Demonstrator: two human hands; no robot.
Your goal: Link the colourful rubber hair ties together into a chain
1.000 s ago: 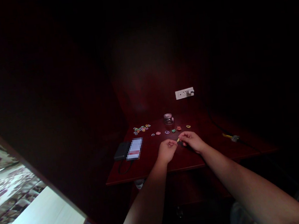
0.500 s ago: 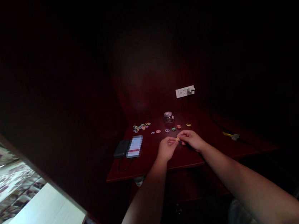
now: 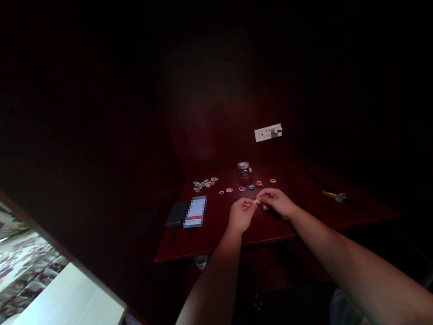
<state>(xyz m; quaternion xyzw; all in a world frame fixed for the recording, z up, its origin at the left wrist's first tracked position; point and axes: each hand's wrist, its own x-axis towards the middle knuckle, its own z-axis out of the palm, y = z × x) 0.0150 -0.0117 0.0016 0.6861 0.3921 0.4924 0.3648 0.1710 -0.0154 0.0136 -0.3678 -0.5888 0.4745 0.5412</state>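
Between my two hands is a small yellow hair tie (image 3: 257,200), pinched from both sides just above the dark red desk (image 3: 225,237). My left hand (image 3: 241,214) grips its left side with thumb and fingertips. The fingertips of my right hand (image 3: 278,201) close on the other side. Just beyond them lies a row of hair ties: a blue one (image 3: 221,192), pink ones (image 3: 229,189), purple (image 3: 242,189), green (image 3: 251,186), orange-red (image 3: 259,183) and another yellow one (image 3: 273,180). A mixed-colour pile of hair ties (image 3: 205,184) lies at the back left.
A clear jar (image 3: 244,171) stands behind the row. On the left are a phone with a blurred screen (image 3: 195,212) and a black box-like device (image 3: 176,215) with a cable. A wall socket (image 3: 268,133) holds a plug. A yellow-tipped cable (image 3: 340,197) lies at right.
The yellow hair tie has turned slightly between my fingertips and its loop shows more plainly. Both hands stay in nearly the same place.
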